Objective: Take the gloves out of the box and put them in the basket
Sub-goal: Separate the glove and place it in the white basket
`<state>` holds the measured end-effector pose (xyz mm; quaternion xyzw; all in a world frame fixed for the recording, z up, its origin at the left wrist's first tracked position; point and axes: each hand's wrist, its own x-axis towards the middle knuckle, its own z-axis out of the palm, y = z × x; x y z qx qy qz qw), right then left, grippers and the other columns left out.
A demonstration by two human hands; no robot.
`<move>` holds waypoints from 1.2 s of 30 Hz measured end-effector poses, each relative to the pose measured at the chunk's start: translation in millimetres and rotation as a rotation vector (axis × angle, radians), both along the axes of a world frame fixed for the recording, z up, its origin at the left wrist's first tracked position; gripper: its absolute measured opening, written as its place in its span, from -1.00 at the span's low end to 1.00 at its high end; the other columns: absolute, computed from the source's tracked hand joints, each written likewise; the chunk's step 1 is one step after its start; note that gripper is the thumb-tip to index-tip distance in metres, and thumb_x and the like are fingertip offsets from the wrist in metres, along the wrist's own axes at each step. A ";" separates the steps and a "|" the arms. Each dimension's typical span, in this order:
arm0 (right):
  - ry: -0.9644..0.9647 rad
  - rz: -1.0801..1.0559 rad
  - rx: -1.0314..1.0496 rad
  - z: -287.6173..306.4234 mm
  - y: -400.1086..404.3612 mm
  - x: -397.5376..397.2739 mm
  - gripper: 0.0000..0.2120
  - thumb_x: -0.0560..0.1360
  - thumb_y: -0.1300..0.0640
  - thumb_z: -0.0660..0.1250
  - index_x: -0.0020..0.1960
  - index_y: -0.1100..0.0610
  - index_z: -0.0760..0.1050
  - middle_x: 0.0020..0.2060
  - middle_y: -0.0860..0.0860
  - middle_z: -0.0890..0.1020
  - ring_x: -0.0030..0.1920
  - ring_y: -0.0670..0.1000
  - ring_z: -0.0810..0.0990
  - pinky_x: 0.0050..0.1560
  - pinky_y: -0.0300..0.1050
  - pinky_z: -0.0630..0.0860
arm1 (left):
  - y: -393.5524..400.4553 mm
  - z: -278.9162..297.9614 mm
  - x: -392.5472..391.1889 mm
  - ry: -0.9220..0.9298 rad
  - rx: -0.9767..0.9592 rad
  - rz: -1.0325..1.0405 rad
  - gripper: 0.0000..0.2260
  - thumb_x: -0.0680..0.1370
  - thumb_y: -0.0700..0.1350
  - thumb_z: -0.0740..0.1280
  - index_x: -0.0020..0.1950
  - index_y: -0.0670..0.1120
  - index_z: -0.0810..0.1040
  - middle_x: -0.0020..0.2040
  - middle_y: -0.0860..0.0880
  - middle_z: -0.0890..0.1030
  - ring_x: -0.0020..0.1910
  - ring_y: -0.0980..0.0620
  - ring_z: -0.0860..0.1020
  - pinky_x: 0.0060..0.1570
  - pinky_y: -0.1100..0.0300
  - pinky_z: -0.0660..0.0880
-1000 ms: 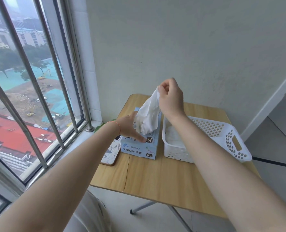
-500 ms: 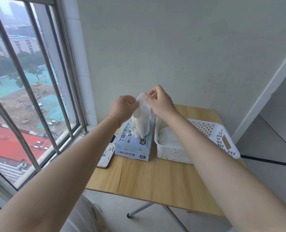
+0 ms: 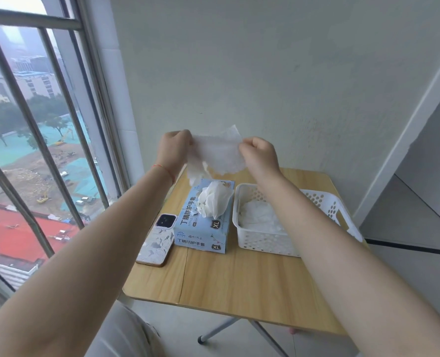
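A thin white glove (image 3: 218,153) hangs stretched in the air above the table. My left hand (image 3: 173,150) pinches its left edge and my right hand (image 3: 258,153) pinches its right edge. Below them stands the light blue glove box (image 3: 204,228), with more crumpled white gloves (image 3: 212,202) sticking out of its top slot. Right of the box sits the white perforated basket (image 3: 262,240), which holds several white gloves (image 3: 260,217); my right forearm hides part of it.
A phone (image 3: 158,239) in a patterned case lies left of the box on the small wooden folding table (image 3: 239,276). A barred window (image 3: 33,130) runs along the left. A pale wall stands behind the table.
Both hands rose and moved apart, spreading the glove wide between them. One second ago the left hand rested on the box while the right pulled the glove up out of it.
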<state>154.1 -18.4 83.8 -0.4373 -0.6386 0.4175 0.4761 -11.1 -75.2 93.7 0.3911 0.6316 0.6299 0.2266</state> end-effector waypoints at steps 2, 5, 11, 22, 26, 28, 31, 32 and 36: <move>0.033 -0.002 -0.014 6.2 -2.1 -1.4 -0.87 0.44 0.28 0.19 -0.18 0.17 0.50 -0.40 -0.01 0.45 -0.36 -0.04 0.38 -0.34 -0.19 0.31 | -8.8 1.9 2.6 -0.025 -0.122 -0.068 -0.90 0.35 -0.08 0.18 -0.34 -0.08 0.36 -0.36 -0.05 0.33 -0.35 -0.04 0.29 -0.30 0.16 0.31; -0.017 0.043 -0.044 15.0 -7.4 -3.6 -0.80 0.42 0.28 0.15 -0.34 0.09 0.31 -0.42 0.01 0.31 -0.35 0.00 0.27 -0.32 -0.12 0.18 | -22.6 -0.9 8.3 -0.071 -0.340 -0.412 -0.74 0.45 0.07 0.21 -0.29 -0.10 0.45 -0.44 -0.03 0.39 -0.48 -0.02 0.33 -0.38 0.22 0.31; -0.141 0.172 -0.089 13.3 -17.0 1.2 -0.75 0.35 0.00 0.39 -0.31 0.06 0.33 -0.35 0.05 0.27 -0.33 -0.01 0.27 -0.31 -0.14 0.19 | -31.8 -27.9 10.5 -0.016 -0.328 -0.792 -0.93 0.52 -0.14 0.40 -0.10 -0.11 0.67 -0.17 -0.09 0.67 -0.21 -0.05 0.63 -0.15 0.15 0.57; -0.374 0.311 -0.005 15.9 -17.2 10.1 -0.71 0.42 0.04 0.40 -0.10 0.29 0.59 -0.32 0.06 0.46 -0.32 -0.02 0.41 -0.29 -0.18 0.32 | -31.7 -28.0 12.1 0.287 -0.463 -0.866 -0.78 0.56 -0.21 0.38 0.20 -0.12 0.62 0.14 -0.04 0.68 0.14 0.03 0.63 0.24 0.09 0.52; -0.279 0.237 0.064 14.8 -20.6 2.9 -0.75 0.43 0.10 0.37 -0.29 0.28 0.48 -0.43 0.01 0.33 -0.38 -0.04 0.28 -0.34 -0.17 0.21 | -31.7 -39.8 13.1 -0.120 -0.250 -0.843 -0.79 0.55 -0.27 0.33 0.18 -0.24 0.61 0.10 -0.16 0.66 0.07 -0.08 0.64 0.16 0.08 0.57; -0.189 0.146 0.082 11.3 -17.5 2.9 -0.74 0.44 0.15 0.33 -0.36 0.15 0.32 -0.50 -0.07 0.19 -0.43 -0.04 0.16 -0.40 -0.16 0.08 | -31.6 -49.7 10.3 -0.140 -0.315 -0.867 -0.79 0.53 -0.20 0.38 0.12 -0.25 0.64 0.08 -0.19 0.67 0.04 -0.13 0.65 0.08 0.06 0.59; -0.162 0.051 0.056 2.8 -9.5 9.0 -0.65 0.47 0.16 0.28 -0.38 0.06 0.18 -0.47 -0.07 0.14 -0.40 -0.03 0.12 -0.39 -0.13 0.03 | -32.8 -60.1 4.3 -0.180 -0.379 -0.849 -0.89 0.52 -0.16 0.39 -0.11 -0.16 0.70 -0.12 -0.11 0.69 -0.12 -0.05 0.67 -0.06 0.14 0.61; -0.166 0.021 0.034 -1.1 -6.1 12.0 -0.62 0.49 0.16 0.28 -0.39 0.03 0.13 -0.47 -0.07 0.14 -0.41 -0.03 0.12 -0.38 -0.12 0.03 | -33.3 -61.1 2.5 -0.223 -0.376 -0.834 -0.87 0.53 -0.16 0.36 -0.14 -0.13 0.70 -0.16 -0.08 0.69 -0.16 -0.02 0.67 -0.11 0.16 0.61; -0.169 -0.059 -0.149 -22.6 11.1 30.6 -0.63 0.52 0.22 0.20 -0.36 0.03 0.10 -0.47 -0.03 0.13 -0.45 -0.02 0.10 -0.50 -0.28 0.00 | -23.5 -59.7 -4.4 -0.356 -0.391 -0.792 -0.62 0.49 -0.13 0.39 0.28 -0.23 0.54 0.10 -0.21 0.65 0.02 -0.15 0.65 0.00 0.03 0.59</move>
